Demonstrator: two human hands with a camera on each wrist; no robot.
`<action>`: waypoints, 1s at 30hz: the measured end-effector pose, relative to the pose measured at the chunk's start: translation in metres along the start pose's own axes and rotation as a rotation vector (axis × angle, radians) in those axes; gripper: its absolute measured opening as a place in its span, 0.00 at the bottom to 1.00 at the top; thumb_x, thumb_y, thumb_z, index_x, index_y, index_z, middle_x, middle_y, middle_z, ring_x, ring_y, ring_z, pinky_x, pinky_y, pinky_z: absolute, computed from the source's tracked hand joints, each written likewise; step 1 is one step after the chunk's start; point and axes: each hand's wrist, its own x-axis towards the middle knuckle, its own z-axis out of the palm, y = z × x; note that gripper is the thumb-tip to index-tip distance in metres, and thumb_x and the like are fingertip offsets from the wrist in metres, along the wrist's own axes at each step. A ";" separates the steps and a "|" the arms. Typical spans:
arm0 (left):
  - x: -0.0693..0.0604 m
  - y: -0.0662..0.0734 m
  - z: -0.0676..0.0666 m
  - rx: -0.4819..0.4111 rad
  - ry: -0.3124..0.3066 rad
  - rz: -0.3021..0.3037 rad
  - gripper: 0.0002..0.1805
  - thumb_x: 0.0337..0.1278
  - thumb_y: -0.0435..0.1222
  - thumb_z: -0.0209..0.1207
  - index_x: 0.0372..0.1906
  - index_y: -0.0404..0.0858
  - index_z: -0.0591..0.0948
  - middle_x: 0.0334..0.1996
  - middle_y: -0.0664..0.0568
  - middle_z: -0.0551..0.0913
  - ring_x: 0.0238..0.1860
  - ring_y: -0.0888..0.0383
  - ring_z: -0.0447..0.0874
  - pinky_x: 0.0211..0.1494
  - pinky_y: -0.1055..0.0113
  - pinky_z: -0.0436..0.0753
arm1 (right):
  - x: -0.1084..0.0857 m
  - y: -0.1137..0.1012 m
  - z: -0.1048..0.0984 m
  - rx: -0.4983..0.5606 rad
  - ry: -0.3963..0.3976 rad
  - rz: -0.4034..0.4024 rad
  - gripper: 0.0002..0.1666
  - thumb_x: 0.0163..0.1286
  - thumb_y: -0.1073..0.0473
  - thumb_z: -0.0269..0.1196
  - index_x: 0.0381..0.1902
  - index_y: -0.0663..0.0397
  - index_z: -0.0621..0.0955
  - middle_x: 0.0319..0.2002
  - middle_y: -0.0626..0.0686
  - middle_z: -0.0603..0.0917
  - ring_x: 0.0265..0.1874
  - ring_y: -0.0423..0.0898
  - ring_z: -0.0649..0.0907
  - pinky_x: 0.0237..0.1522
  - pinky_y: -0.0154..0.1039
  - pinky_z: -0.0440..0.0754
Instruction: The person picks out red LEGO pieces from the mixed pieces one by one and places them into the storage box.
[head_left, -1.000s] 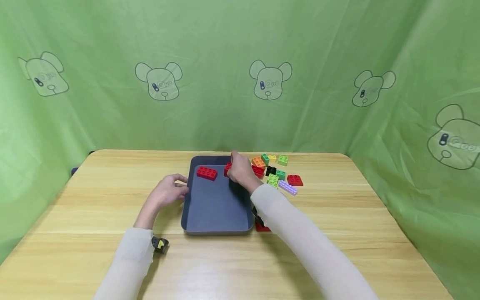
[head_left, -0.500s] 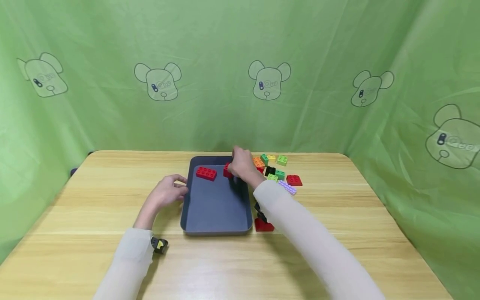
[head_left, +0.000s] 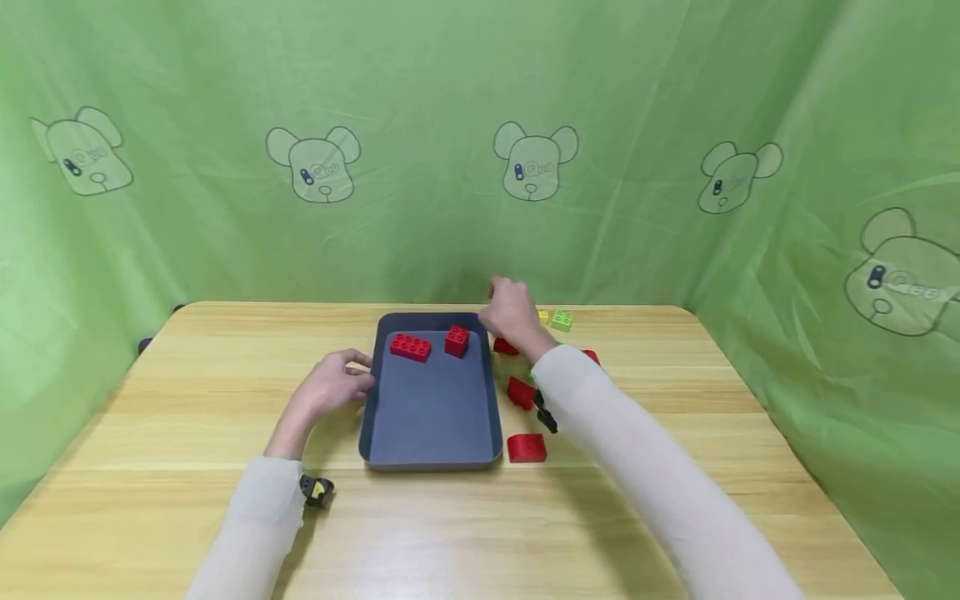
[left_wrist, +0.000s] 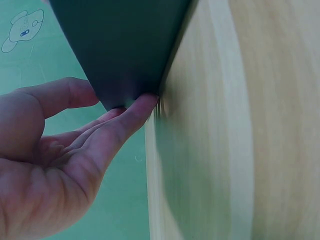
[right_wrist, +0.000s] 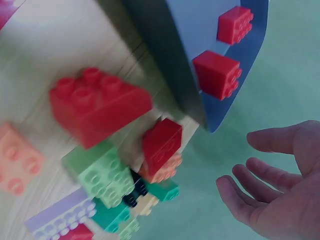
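Against the outer left wall of the dark grey tray [head_left: 431, 417], my left hand [head_left: 333, 385] rests its spread fingers; the left wrist view has this hand [left_wrist: 65, 155] touching the tray wall [left_wrist: 125, 45] with its fingertips. A long red brick [head_left: 411, 347] and a shorter red brick [head_left: 456, 341] lie inside the tray near its back. My right hand [head_left: 516, 317] hovers by the tray's back right corner. In the right wrist view that hand [right_wrist: 277, 185] has parted fingers and holds nothing.
Right of the tray, a red brick [head_left: 527, 448] and another red brick [head_left: 521, 392] lie on the wooden table [head_left: 420, 533]. The right wrist view shows light green [right_wrist: 100, 172], purple [right_wrist: 60, 212], orange and black bricks grouped there. A green curtain [head_left: 427, 233] hangs behind.
My right hand has let go of the shorter red brick inside the tray and moved right, past the tray's edge. The left hand has stayed at the tray wall.
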 end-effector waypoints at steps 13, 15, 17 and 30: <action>-0.001 -0.001 0.000 0.005 -0.002 -0.002 0.24 0.69 0.33 0.56 0.66 0.28 0.71 0.59 0.29 0.80 0.49 0.43 0.89 0.59 0.51 0.85 | -0.007 0.036 0.020 -0.037 -0.065 -0.042 0.24 0.58 0.68 0.60 0.55 0.68 0.81 0.51 0.64 0.85 0.49 0.57 0.83 0.50 0.48 0.87; -0.001 -0.001 0.000 0.001 -0.004 -0.003 0.24 0.69 0.33 0.56 0.66 0.28 0.71 0.59 0.29 0.80 0.49 0.43 0.89 0.60 0.51 0.85 | -0.007 0.038 0.023 -0.040 -0.070 -0.033 0.24 0.59 0.67 0.61 0.55 0.67 0.81 0.51 0.64 0.85 0.50 0.57 0.82 0.51 0.48 0.86; -0.001 -0.001 0.000 -0.004 -0.005 -0.002 0.24 0.69 0.32 0.56 0.66 0.28 0.71 0.60 0.29 0.80 0.49 0.43 0.89 0.60 0.51 0.85 | -0.007 0.039 0.024 -0.048 -0.070 -0.031 0.25 0.59 0.67 0.61 0.56 0.67 0.81 0.53 0.64 0.84 0.54 0.58 0.82 0.55 0.49 0.86; -0.001 0.001 0.001 -0.005 -0.013 0.003 0.24 0.69 0.32 0.56 0.66 0.27 0.71 0.59 0.28 0.80 0.50 0.41 0.89 0.60 0.51 0.85 | -0.009 0.041 0.030 -0.081 -0.077 -0.036 0.25 0.57 0.70 0.56 0.54 0.65 0.81 0.53 0.65 0.84 0.56 0.61 0.83 0.56 0.51 0.86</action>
